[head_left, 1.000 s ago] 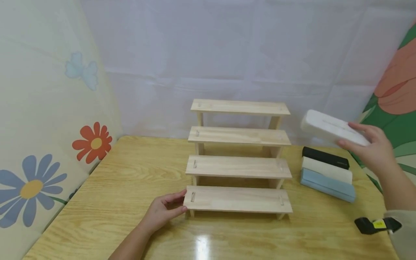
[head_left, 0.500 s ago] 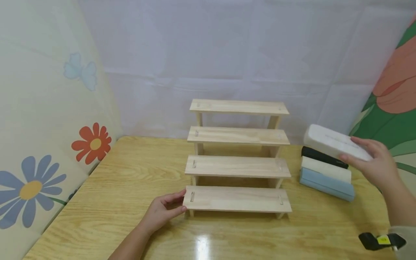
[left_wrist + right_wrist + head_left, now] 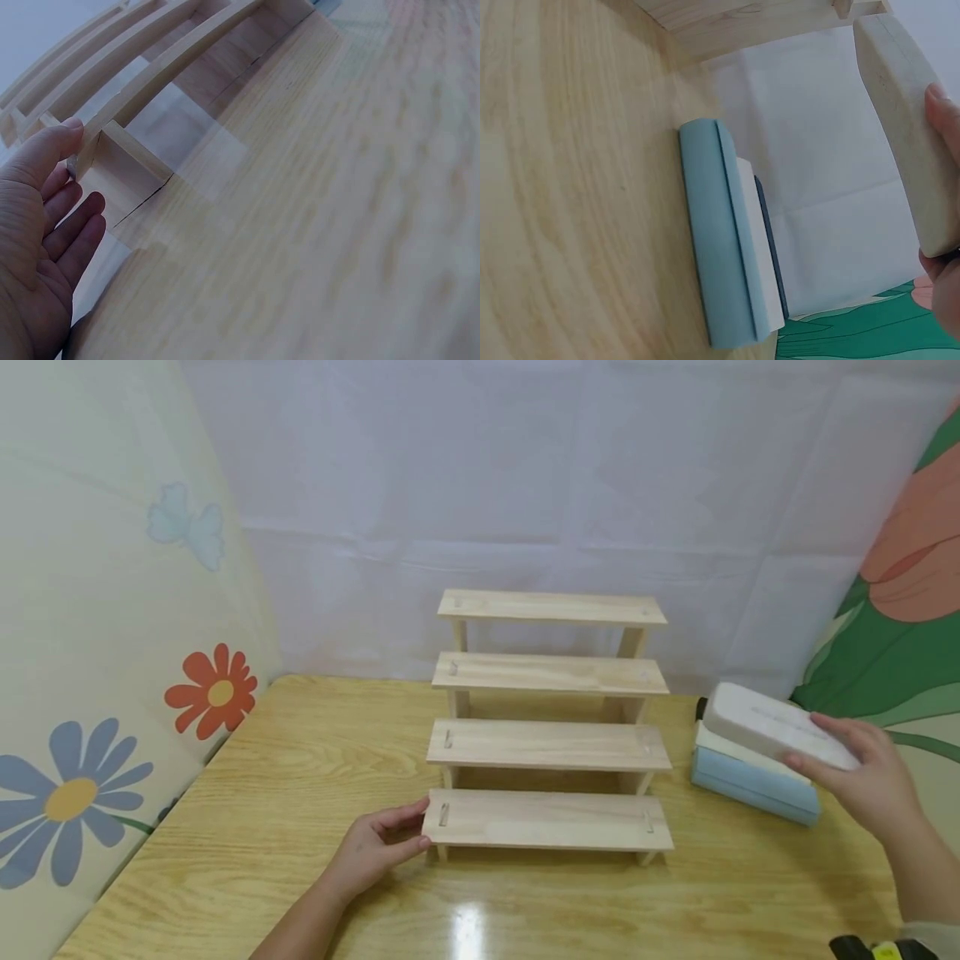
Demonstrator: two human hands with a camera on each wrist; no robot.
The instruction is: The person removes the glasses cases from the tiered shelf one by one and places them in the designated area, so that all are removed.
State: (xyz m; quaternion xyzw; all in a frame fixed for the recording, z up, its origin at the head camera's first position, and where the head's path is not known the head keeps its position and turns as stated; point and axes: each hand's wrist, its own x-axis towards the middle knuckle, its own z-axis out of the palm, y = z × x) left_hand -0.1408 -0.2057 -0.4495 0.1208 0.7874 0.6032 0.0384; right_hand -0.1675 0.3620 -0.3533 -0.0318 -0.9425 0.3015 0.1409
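A pale wooden stepped display stand (image 3: 551,745) stands upright on the table. My left hand (image 3: 382,843) pinches the left end of its lowest board, with the thumb (image 3: 49,154) on the edge and the other fingers loosely bent. At the right, my right hand (image 3: 870,768) grips a white glasses case (image 3: 772,722) by its near end, thumb on one side and fingers on the other. The held case hovers above a row of lying cases: a light blue glasses case (image 3: 753,785), a cream case (image 3: 759,240), and a black case (image 3: 701,708) mostly hidden beneath it.
The wood-grain table (image 3: 337,760) reaches out on both sides of the stand. A white cloth (image 3: 420,485) hangs behind it. Flower-printed panels flank the table, with a red flower (image 3: 220,692) at left and green leaves (image 3: 885,652) at right.
My right hand has lowered the white glasses case from beside the top boards to just over the row of cases, now covering most of the black one. The left hand has stayed put.
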